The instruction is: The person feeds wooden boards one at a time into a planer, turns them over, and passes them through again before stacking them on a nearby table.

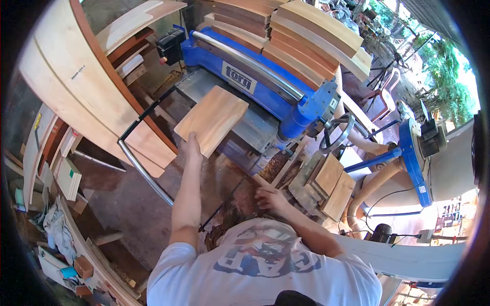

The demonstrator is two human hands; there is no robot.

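A flat wooden board (214, 116) lies over the metal bed (198, 84) of a blue thickness planer (275, 104) labelled "torq". My left hand (192, 147) grips the board's near edge, thumb on top, with the fingers beneath hidden. Lower and to the right, my right hand (271, 198) hangs near my body beside the planer's front corner. Its fingers are loosely bent and apart, and I see nothing held in them. A steel roller bar (245, 64) runs along the planer's top.
Stacked boards (306, 38) rest behind the planer top. A handwheel (338, 133) juts from its right side, near smaller wood blocks (334, 186). Large panels (76, 81) lean at left. A tubular metal frame (145, 176) extends from the bed. A ribbed hose (370, 194) curves at right.
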